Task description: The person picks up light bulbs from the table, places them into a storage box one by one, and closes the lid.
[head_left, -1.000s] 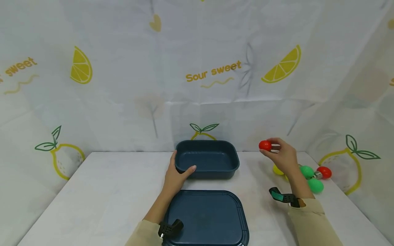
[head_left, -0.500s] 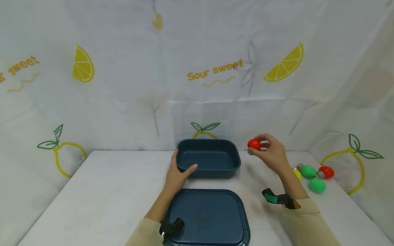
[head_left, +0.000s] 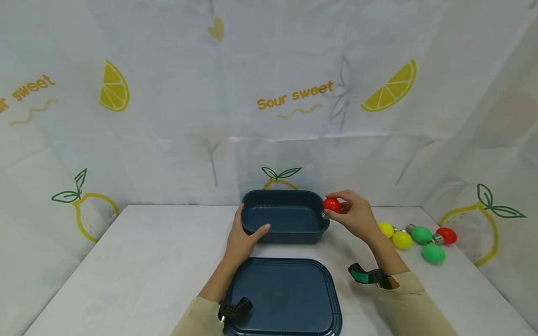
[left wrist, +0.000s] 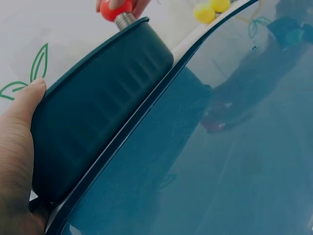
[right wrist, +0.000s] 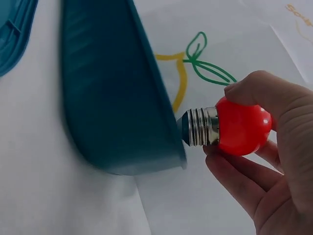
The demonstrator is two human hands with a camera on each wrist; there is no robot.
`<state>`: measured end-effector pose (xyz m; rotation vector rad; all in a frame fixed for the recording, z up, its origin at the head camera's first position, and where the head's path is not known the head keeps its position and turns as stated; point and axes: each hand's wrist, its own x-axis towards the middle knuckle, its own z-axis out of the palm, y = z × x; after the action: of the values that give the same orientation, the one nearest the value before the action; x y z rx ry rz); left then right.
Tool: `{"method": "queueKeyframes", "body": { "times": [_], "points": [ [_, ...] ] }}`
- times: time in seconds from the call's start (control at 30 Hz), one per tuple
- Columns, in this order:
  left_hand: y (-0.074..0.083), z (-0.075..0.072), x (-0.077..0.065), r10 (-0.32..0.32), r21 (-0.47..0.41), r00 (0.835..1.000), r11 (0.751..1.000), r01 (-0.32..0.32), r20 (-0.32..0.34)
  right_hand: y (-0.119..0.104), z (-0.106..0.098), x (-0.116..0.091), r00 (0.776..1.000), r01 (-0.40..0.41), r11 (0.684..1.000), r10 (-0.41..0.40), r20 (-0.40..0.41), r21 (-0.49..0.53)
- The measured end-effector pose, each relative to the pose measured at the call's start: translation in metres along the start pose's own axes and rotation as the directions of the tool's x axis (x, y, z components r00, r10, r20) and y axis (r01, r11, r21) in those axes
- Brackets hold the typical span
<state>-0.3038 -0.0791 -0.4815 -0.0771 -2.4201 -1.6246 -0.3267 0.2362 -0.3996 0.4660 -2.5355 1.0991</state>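
Note:
A dark blue rectangular box [head_left: 294,237] stands at the far middle of the table, its opening facing up. My left hand [head_left: 240,242] grips its left end, thumb over the near rim and fingers round the side. In my right hand [head_left: 355,218], thumb and fingers pinch a red light bulb [head_left: 331,205] at the box's right end. In the right wrist view, the metal screw base [right wrist: 201,127] of that bulb points toward the box at rim height. A flat dark blue lid [head_left: 286,294] lies in front of the box.
To the right lie several loose bulbs: yellow bulbs [head_left: 402,240], green bulbs [head_left: 433,254] and another red bulb [head_left: 448,235]. A white cloth with lemon prints [head_left: 176,116] hangs behind the white table [head_left: 138,275].
My right hand has moved left with the red bulb, from near the loose bulbs to the box's right rim. The left hand keeps its hold on the box.

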Motion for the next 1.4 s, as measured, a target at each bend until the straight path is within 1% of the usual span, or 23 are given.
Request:
{"method": "queueKeyframes", "body": {
  "times": [0.13, 0.2, 0.37, 0.47, 0.6, 0.7, 0.9, 1.07, 1.2, 1.4],
  "points": [
    [0.000, 0.000, 0.000, -0.002, 0.005, 1.000, 1.000, 0.002, 0.000, -0.001, 0.010, 0.000, 0.999, 0.027, 1.000, -0.028, 0.044, 0.006],
    [0.000, 0.000, 0.000, -0.004, 0.004, 1.000, 1.000, 0.004, 0.000, -0.001, 0.014, 0.000, 0.998, 0.047, 0.999, -0.047, 0.048, -0.007],
    [0.001, 0.000, 0.000, -0.008, 0.004, 1.000, 1.000, 0.008, 0.000, -0.002, 0.026, -0.001, 0.995, 0.099, 0.987, -0.095, 0.039, -0.123],
    [0.001, 0.000, 0.001, -0.008, 0.004, 1.000, 1.000, 0.008, 0.000, -0.003, 0.031, -0.002, 0.992, 0.119, 0.974, -0.110, 0.058, -0.190],
    [0.001, -0.001, 0.001, -0.004, -0.002, 1.000, 1.000, 0.004, 0.001, -0.004, 0.035, -0.004, 0.988, 0.137, 0.968, -0.117, 0.105, -0.213],
    [0.002, -0.001, 0.000, -0.001, -0.007, 1.000, 1.000, 0.001, 0.004, -0.005, 0.036, -0.004, 0.986, 0.129, 0.970, -0.102, 0.135, -0.206],
    [0.002, 0.000, 0.000, 0.001, -0.017, 1.000, 1.000, -0.001, 0.005, -0.005, 0.036, -0.003, 0.985, 0.085, 0.974, -0.051, 0.164, -0.211],
    [0.003, 0.002, -0.001, -0.003, -0.009, 1.000, 1.000, 0.003, 0.008, -0.005, 0.036, -0.002, 0.980, 0.037, 0.984, -0.002, 0.197, -0.173],
    [0.003, 0.001, 0.000, -0.005, -0.010, 1.000, 1.000, 0.005, 0.002, -0.006, 0.038, 0.000, 0.978, 0.025, 0.989, 0.006, 0.209, -0.146],
    [0.003, 0.000, 0.000, -0.009, -0.007, 1.000, 1.000, 0.009, 0.000, -0.006, 0.040, 0.002, 0.977, 0.005, 0.991, 0.024, 0.210, -0.136]
  ]
}}
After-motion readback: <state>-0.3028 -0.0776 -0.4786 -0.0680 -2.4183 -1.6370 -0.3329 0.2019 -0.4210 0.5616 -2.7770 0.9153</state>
